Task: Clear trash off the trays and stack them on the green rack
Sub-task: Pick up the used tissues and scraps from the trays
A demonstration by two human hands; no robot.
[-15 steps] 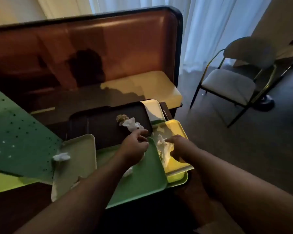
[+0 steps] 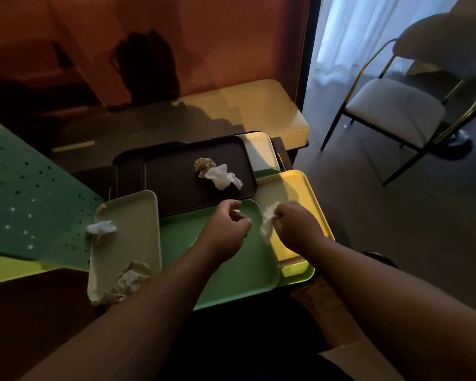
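My right hand [image 2: 297, 226] pinches a crumpled white napkin [image 2: 268, 224] just above the seam between the yellow tray [image 2: 308, 193] and the green tray [image 2: 231, 273]. My left hand [image 2: 226, 229] is curled over the green tray, with a small white scrap [image 2: 237, 212] showing at its fingertips. Behind them, a dark brown tray [image 2: 162, 182] holds a white napkin [image 2: 222, 176] and a brown wad [image 2: 204, 165]. A pale tray [image 2: 138, 213] at the left carries a white tissue [image 2: 101, 227] and crumpled brownish paper [image 2: 131, 279]. The green perforated rack [image 2: 25, 199] is at the far left.
Another pale tray [image 2: 260, 149] peeks out behind the dark one. A lime-green tray [image 2: 300, 273] lies under the yellow one. A padded bench with an orange back [image 2: 245, 105] runs behind the table. A chair [image 2: 396, 111] stands on the floor at the right, near a white curtain.
My right hand has lifted the white napkin off the yellow tray and drawn it toward the left hand. The left hand has curled tighter over the green tray.
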